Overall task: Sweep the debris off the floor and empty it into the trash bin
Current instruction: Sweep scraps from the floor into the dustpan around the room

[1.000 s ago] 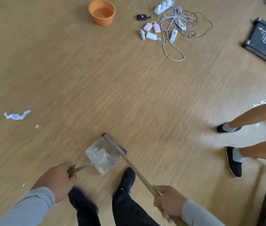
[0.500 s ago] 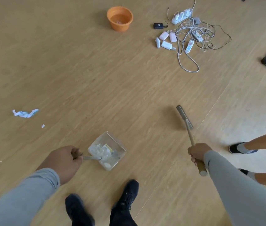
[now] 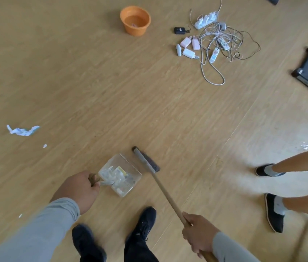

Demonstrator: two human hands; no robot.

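Head view: left grip (image 3: 77,191) clutches dustpan (image 3: 121,174), right grip (image 3: 198,235) clutches broom (image 3: 165,193) beside its edge.

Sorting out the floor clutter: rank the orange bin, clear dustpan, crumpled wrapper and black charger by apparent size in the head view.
1-2. clear dustpan and orange bin: similar; the dustpan is nearer, so unranked.
3. crumpled wrapper
4. black charger

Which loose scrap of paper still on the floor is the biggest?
The crumpled white-and-blue scrap at far left; the other bits, such as the fleck just below-right of it, are tiny white specks.
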